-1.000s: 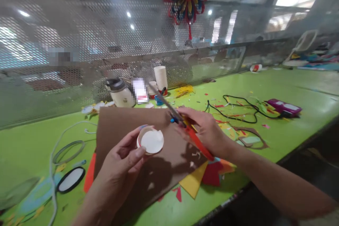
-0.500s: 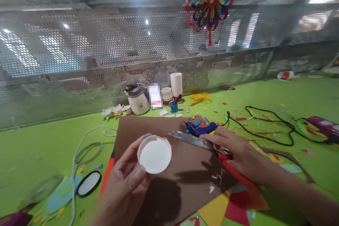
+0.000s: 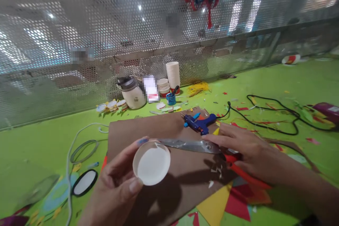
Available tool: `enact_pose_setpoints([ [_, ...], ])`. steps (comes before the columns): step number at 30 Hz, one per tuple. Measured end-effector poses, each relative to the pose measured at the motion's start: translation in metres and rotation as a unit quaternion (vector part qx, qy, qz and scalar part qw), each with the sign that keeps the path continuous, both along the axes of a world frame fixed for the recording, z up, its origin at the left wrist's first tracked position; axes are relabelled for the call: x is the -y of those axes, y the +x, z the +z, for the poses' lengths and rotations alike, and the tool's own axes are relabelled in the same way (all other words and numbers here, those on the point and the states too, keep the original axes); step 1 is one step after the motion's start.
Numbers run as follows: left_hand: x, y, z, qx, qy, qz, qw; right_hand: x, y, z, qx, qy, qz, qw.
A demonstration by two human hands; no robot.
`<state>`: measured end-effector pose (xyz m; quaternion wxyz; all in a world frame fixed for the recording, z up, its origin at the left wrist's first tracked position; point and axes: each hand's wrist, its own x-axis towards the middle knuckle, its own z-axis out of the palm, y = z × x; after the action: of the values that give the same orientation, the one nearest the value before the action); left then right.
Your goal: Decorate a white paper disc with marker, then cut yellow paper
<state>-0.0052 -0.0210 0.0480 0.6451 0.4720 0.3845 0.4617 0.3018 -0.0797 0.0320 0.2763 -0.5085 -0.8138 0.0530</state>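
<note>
Head view, left hand: my left hand [image 3: 116, 187] is near and left of centre, fingers [image 3: 135, 185] clamped on the rim of a white paper cup base [image 3: 151, 162], held up off the bench with its open side toward me.
Head view, cup base: a shallow round dish with a low wall; I see a small nick in the rim at the top, by the scissor tip. The rest of the rim looks uncut, though blur keeps me from being sure.
Head view, right hand: my right hand [image 3: 251, 152] is to the right, fingers closed around the red handles of the scissors [image 3: 196, 146], index finger laid along the blades.
Head view, scissors: the blades look shut and lie almost flat over the brown cardboard sheet [image 3: 159, 129], tip just touching the cup rim.
Head view, progress: I judge the trimming barely begun, one notch made and the wall around the disc left to do. White snippets [image 3: 215, 173] lie on the cardboard near my right hand.
Head view, surroundings: a blue glue gun [image 3: 200, 123] rests on the far edge of the cardboard, its black cord [image 3: 265, 120] trailing right over the green bench [image 3: 39, 141]. A stack of paper cups [image 3: 173, 74] stands far, against the perforated screen [image 3: 106, 35].
</note>
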Motion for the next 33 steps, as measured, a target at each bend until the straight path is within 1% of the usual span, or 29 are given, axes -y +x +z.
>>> enact_pose_setpoints([
  [5,0.001,0.003,0.003,-0.028,0.025,0.005,0.999,0.000,0.005,0.002,0.010,0.001,0.002,1.000],
  [12,-0.002,0.003,0.003,-0.040,-0.001,0.002,0.999,-0.002,0.009,0.005,0.024,-0.001,0.016,1.000],
  [18,0.009,0.017,0.011,-0.020,-0.005,0.058,0.998,-0.003,0.009,0.006,0.049,0.014,0.007,0.999],
  [20,0.009,0.018,0.011,-0.022,-0.005,0.054,0.998,-0.003,0.009,0.006,0.054,0.013,0.006,0.998],
  [24,0.002,0.012,0.006,-0.010,0.014,0.010,1.000,-0.002,0.009,0.005,0.055,0.009,0.002,0.998],
  [26,0.001,0.011,0.006,0.003,0.017,-0.002,1.000,-0.002,0.009,0.005,0.053,0.008,0.004,0.999],
  [29,0.004,0.015,0.008,0.021,0.018,0.016,0.999,-0.002,0.008,0.004,0.046,0.008,0.008,0.999],
  [33,0.007,0.018,0.010,0.006,0.015,0.023,1.000,-0.002,0.006,0.005,0.047,0.011,0.007,0.999],
])
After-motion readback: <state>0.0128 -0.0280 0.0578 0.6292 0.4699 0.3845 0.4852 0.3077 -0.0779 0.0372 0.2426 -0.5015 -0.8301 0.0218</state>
